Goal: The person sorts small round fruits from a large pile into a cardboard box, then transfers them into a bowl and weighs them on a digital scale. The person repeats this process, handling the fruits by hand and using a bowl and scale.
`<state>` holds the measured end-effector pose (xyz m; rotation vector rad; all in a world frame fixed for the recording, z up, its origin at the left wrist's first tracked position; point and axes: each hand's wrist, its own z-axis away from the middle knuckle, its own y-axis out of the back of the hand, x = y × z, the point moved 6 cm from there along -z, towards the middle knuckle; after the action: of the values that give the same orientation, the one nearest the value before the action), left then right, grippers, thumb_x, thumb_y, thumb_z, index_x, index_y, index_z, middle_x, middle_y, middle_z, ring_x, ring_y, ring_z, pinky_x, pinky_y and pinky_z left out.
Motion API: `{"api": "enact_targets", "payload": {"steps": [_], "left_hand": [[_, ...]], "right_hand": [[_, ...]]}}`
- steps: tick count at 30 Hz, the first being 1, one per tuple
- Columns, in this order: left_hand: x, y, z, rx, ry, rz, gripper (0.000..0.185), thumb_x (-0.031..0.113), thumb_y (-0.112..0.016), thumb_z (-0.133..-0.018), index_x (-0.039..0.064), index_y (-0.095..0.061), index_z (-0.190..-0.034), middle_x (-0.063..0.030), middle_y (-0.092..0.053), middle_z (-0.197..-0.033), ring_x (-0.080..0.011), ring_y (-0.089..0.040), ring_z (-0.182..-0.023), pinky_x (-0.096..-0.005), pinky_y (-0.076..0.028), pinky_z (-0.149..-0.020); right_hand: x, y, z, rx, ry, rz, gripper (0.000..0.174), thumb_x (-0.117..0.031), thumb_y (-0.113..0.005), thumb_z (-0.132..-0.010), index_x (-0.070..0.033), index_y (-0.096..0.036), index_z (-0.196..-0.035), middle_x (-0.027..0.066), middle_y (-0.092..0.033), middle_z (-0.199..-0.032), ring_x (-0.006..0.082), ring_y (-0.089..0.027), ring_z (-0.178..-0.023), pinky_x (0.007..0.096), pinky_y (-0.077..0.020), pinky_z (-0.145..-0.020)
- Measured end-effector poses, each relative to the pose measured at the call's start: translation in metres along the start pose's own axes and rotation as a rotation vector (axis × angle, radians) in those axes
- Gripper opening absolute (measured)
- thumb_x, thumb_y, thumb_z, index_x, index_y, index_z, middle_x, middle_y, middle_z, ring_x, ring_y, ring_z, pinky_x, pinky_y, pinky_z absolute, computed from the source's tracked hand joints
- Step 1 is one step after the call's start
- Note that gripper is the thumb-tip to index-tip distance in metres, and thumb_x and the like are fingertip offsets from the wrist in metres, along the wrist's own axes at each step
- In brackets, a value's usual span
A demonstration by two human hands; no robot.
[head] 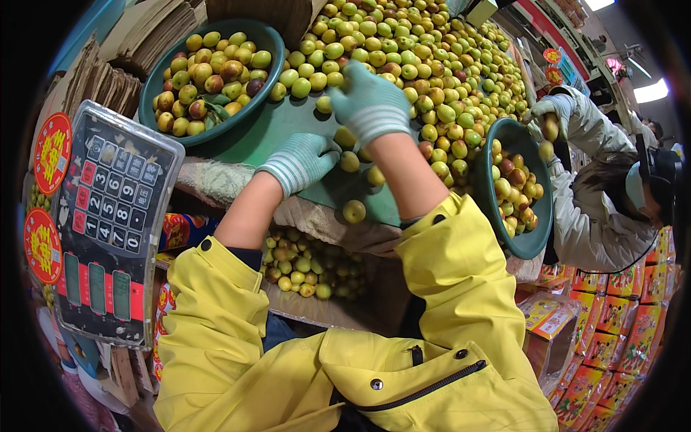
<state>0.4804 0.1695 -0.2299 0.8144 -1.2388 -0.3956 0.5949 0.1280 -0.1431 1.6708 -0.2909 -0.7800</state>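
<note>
Green and reddish jujube fruits (426, 65) lie in a large heap on the green table surface (270, 127). My left hand (303, 162), in a striped knitted glove, is at the near part of the surface with its fingers curled; whether a fruit is inside cannot be seen. My right hand (370, 102), in a matching glove, is blurred at the near edge of the heap, its fingertips by the fruits. Several loose fruits lie between and below my hands, one a jujube (354, 211) near the front edge. A green plastic basin (270, 81) of fruits stands at the upper left.
A second green basin (544, 216) with fruits stands at the right, beside a co-worker's gloved hands (559, 110) holding fruit. A weighing scale's keypad panel (119, 216) is at the left. More fruits sit in a cardboard box (302, 308) below the padded table edge. Printed cartons (610, 351) are stacked lower right.
</note>
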Motion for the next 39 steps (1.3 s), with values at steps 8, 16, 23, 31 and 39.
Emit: {"api": "enact_targets", "payload": {"steps": [8, 16, 23, 31, 39], "left_hand": [[-0.002, 0.02, -0.002, 0.256, 0.011, 0.111, 0.027, 0.017, -0.059, -0.091, 0.004, -0.069, -0.113, -0.0219, -0.069, -0.109, -0.0355, -0.066, -0.097, -0.0396, -0.051, -0.09], [-0.009, 0.011, 0.0, 0.291, 0.117, -0.201, 0.066, 0.023, -0.066, -0.088, 0.015, -0.041, -0.149, -0.0202, -0.031, -0.157, -0.0386, -0.037, -0.141, -0.0437, -0.036, -0.115], [0.022, 0.001, -0.001, -0.014, -0.076, -0.053, 0.069, 0.028, -0.069, -0.086, 0.013, -0.044, -0.148, -0.021, -0.03, -0.158, -0.0388, -0.038, -0.141, -0.0407, -0.037, -0.114], [0.014, -0.004, 0.002, -0.02, -0.09, -0.09, 0.07, 0.042, -0.068, -0.086, 0.012, -0.048, -0.145, -0.0214, -0.033, -0.156, -0.0392, -0.039, -0.14, -0.042, -0.035, -0.115], [0.018, -0.006, 0.001, -0.056, -0.129, -0.148, 0.075, 0.049, -0.07, -0.084, 0.013, -0.047, -0.146, -0.0228, -0.037, -0.153, -0.0409, -0.039, -0.139, -0.0448, -0.035, -0.114]], "right_hand": [[0.031, -0.02, -0.045, 0.247, -0.048, 0.292, 0.049, -0.05, -0.057, -0.09, -0.022, -0.059, -0.13, 0.0094, -0.051, -0.142, 0.0311, -0.042, -0.134, 0.0616, -0.0318, -0.104], [0.031, -0.031, 0.069, -0.3, 0.191, 0.341, 0.046, -0.043, -0.047, -0.097, -0.01, -0.057, -0.127, 0.0169, -0.052, -0.135, 0.0384, -0.049, -0.125, 0.047, -0.0486, -0.099], [0.128, 0.018, -0.042, 0.246, -0.269, 0.378, 0.037, -0.033, -0.061, -0.091, -0.012, -0.064, -0.122, 0.0109, -0.062, -0.126, 0.03, -0.053, -0.126, 0.0414, -0.0466, -0.1], [0.108, -0.013, -0.016, -0.156, -0.336, 0.325, 0.041, -0.025, -0.058, -0.093, -0.02, -0.058, -0.133, 0.0159, -0.056, -0.134, 0.0331, -0.056, -0.125, 0.0462, -0.0498, -0.099], [0.115, -0.017, -0.04, -0.093, -0.197, 0.078, 0.047, -0.039, -0.065, -0.083, -0.008, -0.067, -0.119, 0.0185, -0.065, -0.124, 0.0351, -0.063, -0.114, 0.0424, -0.0499, -0.1]]}}
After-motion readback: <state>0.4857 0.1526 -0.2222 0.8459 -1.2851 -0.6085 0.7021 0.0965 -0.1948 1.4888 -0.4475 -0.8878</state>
